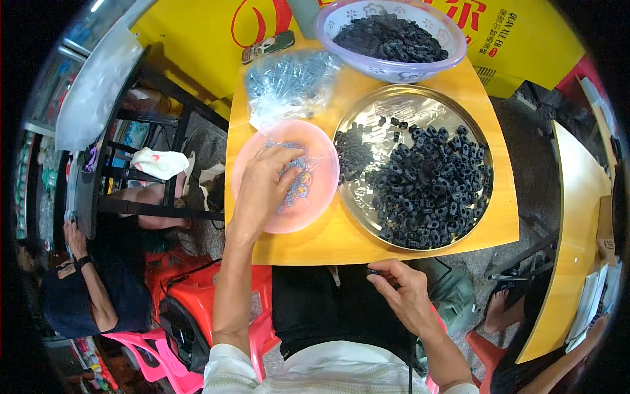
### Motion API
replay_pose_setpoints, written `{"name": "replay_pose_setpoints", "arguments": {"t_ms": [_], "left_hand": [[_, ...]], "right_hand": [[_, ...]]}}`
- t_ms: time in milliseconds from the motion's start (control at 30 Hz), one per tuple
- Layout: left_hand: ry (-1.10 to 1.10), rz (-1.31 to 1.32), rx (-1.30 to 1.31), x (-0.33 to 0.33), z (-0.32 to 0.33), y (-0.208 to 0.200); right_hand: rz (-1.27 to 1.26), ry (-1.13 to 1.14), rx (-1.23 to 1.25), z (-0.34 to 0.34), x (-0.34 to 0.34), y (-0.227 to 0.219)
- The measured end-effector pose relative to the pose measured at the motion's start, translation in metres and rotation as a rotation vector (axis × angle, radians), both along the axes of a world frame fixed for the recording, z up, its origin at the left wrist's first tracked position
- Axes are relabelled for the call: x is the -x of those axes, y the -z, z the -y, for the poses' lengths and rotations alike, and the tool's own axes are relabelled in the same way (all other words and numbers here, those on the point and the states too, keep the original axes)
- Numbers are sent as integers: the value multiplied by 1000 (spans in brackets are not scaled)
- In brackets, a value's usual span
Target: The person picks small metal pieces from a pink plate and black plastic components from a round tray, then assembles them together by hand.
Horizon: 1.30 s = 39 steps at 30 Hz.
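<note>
My left hand (262,187) reaches down into a round pink plastic dish (252,213) on the table. Its fingers are bent, with a gap between thumb and forefinger, over a scatter of small bluish metal parts (287,146); I see nothing held between them. Some small ring-like pieces (303,184) lie beside the thumb. Just off the table's front edge, above my lap, my right hand (408,292) pinches a small black plastic piece (373,272) between thumb and forefinger. To the right of the dish, a round gold-coloured metal tray (387,105) holds a heap of black plastic pieces (433,187).
Behind the tray stands a white and lilac basin (328,39) full of black pieces. A clear plastic bag (289,79) of bluish parts lies behind the dish, near a phone-like item (269,46). People sit at left and right; a second table (577,217) is at right.
</note>
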<state>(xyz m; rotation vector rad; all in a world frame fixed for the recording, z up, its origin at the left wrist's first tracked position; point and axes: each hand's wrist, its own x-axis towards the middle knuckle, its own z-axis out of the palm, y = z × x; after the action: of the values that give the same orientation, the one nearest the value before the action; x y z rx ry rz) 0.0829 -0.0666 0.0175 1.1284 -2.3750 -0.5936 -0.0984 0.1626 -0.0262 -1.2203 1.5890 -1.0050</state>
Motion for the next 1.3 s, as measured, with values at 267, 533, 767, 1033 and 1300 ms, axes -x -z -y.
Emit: {"name": "replay_pose_setpoints", "arguments": {"t_ms": [267, 533, 767, 1033, 1300], "left_hand": [[20, 6, 50, 19, 0, 18], [19, 14, 101, 26, 3, 28], [-144, -559, -342, 3, -2, 11], [-192, -1107, -943, -1, -82, 0], [-75, -1131, -889, -7, -131, -6]], "right_hand": [[-30, 19, 72, 1, 2, 1], [-47, 28, 89, 0, 3, 3], [-32, 17, 139, -2, -1, 3], [247, 86, 62, -2, -5, -7], [739, -27, 85, 35, -6, -42]]}}
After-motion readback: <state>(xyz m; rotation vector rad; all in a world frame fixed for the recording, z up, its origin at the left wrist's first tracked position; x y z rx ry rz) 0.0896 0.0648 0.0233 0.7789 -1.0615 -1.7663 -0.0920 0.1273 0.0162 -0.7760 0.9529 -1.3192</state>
